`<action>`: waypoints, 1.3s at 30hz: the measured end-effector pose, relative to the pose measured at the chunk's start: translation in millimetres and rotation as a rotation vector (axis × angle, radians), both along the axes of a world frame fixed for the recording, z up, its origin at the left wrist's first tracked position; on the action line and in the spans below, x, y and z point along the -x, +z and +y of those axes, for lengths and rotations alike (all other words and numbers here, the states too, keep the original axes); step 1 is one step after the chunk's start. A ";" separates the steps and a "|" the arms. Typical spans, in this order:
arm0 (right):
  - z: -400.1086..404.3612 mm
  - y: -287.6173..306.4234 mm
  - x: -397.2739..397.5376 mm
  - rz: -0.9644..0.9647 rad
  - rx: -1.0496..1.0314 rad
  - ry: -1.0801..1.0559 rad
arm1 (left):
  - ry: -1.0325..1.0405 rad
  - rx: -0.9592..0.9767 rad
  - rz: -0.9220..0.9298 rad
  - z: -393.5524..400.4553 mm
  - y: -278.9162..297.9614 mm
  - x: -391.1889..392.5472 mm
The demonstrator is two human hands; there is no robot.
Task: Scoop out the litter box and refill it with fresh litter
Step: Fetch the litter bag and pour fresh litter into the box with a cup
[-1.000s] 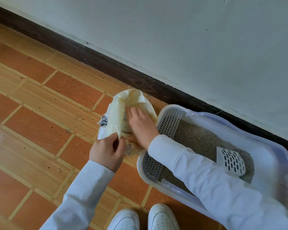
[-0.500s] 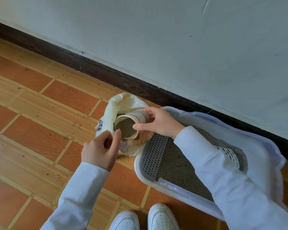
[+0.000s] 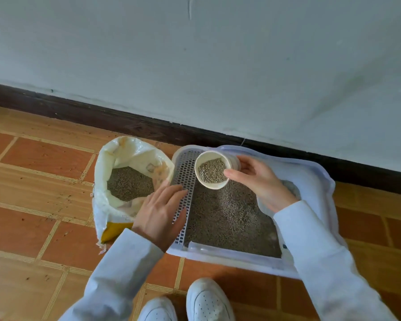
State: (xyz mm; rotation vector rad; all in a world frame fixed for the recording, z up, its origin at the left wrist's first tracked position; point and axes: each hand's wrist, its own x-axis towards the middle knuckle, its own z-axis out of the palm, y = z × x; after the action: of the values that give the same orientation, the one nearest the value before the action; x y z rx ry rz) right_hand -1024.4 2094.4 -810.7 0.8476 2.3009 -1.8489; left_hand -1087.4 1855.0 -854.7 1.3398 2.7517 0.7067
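R hand [image 3: 257, 181] wrapped round cup [image 3: 212, 170] of fresh litter, tipped over litter box [image 3: 320, 181] – prob to pour. L hand [image 3: 162, 209] spread flat, empty, between bag [image 3: 125, 158] & grate [image 3: 183, 193] – likely steadying box.

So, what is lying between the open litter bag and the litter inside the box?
In the head view, the grey perforated grate of the litter box lies between the bag and the litter; the left hand rests partly over it.
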 end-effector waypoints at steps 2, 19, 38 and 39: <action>11.0 -5.6 -20.5 -0.022 -0.058 -0.047 | -0.044 0.102 0.052 6.4 -8.8 -2.1; 37.9 -8.2 -92.4 -0.130 -0.418 -0.053 | -0.024 0.177 0.103 16.9 -46.4 -14.1; 55.3 -0.8 -94.1 -0.104 -0.557 -0.090 | -0.029 0.206 0.101 13.8 -43.9 -14.6; 56.1 -0.4 -94.1 -0.092 -0.582 -0.104 | -0.032 0.207 0.097 14.0 -43.4 -14.7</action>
State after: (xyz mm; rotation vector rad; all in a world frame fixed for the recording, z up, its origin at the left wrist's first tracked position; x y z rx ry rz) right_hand -930.3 2150.4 -811.1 1.0953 2.8160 -1.1292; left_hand -1072.7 1869.0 -898.1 1.4050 2.7757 0.3518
